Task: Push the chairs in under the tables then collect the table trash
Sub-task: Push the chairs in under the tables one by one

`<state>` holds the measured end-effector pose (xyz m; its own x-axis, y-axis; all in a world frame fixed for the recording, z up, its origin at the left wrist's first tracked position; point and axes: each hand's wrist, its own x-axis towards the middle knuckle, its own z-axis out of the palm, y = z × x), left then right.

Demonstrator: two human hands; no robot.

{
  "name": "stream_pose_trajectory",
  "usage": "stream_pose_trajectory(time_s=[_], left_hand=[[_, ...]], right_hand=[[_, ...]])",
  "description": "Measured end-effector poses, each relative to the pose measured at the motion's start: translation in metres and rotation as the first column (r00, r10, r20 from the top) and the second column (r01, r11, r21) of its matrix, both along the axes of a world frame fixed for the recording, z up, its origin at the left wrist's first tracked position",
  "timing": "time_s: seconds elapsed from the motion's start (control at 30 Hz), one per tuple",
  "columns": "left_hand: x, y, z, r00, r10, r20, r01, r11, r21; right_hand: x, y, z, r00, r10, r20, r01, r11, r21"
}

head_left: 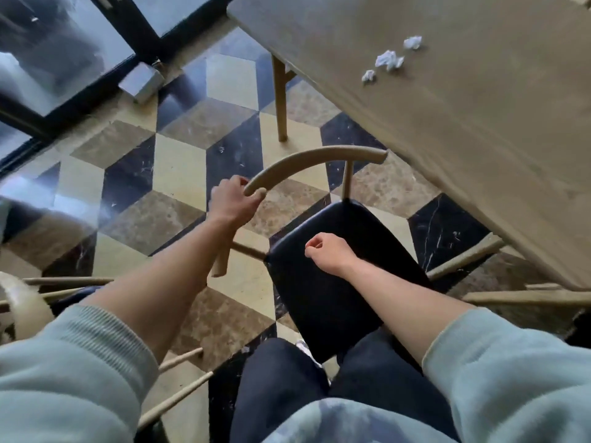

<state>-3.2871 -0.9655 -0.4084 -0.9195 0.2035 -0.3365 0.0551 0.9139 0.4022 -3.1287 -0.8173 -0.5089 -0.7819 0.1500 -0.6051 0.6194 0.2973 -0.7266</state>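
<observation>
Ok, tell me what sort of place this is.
Probably a café or dining room: a long wooden table bearing crumpled white paper napkins, a curved-back wooden chair with a black seat, and a patterned cube-tile floor beside glass doors.

There is a single view, from a wide-angle camera worn on the person's head. It looks steeply down and forward, tilted so the floor (179, 174) pattern and the table (463, 129) edge run diagonally. Both forearms reach up from the bottom edge, close to the lens, and the hands sit near mid-frame. The chair (323, 251) lies directly below, the table fills the upper right, and dark-framed glass panels (57, 59) fill the upper left. Straight lines bow toward the edges.
</observation>
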Motion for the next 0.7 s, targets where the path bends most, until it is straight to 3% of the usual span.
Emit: stream_pose_trajectory(time_s=[0.1, 0.2, 0.3, 0.37, 0.53, 0.7], left_hand=[[-0.049, 0.026, -0.024, 0.990, -0.138, -0.020, 0.137, 0.989, -0.046], [-0.097, 0.066, -0.061, 0.937, -0.301, 0.175, 0.299, 0.953, 0.039], [-0.132, 0.113, -0.099, 0.755, -0.555, 0.350, 0.541, 0.828, 0.145], [-0.141, 0.133, -0.120, 0.675, -0.652, 0.345, 0.630, 0.753, 0.189], [-0.176, 0.128, -0.143, 0.659, -0.691, 0.296, 0.654, 0.722, 0.228], [-0.220, 0.112, -0.142, 0.714, -0.616, 0.332, 0.548, 0.787, 0.283]], right_hand=[[-0.048, -0.028, -0.009, 1.000, -0.009, -0.005, 0.009, 0.997, -0.081], [-0.098, -0.056, -0.024, 0.994, -0.037, 0.101, 0.056, 0.981, -0.186], [-0.141, -0.085, -0.042, 0.970, -0.193, 0.149, 0.229, 0.932, -0.280], [-0.161, -0.109, -0.046, 0.954, -0.215, 0.210, 0.269, 0.922, -0.277], [-0.207, -0.145, -0.052, 0.915, -0.246, 0.319, 0.298, 0.946, -0.126], [-0.239, -0.148, -0.052, 0.931, -0.197, 0.307, 0.247, 0.960, -0.132]])
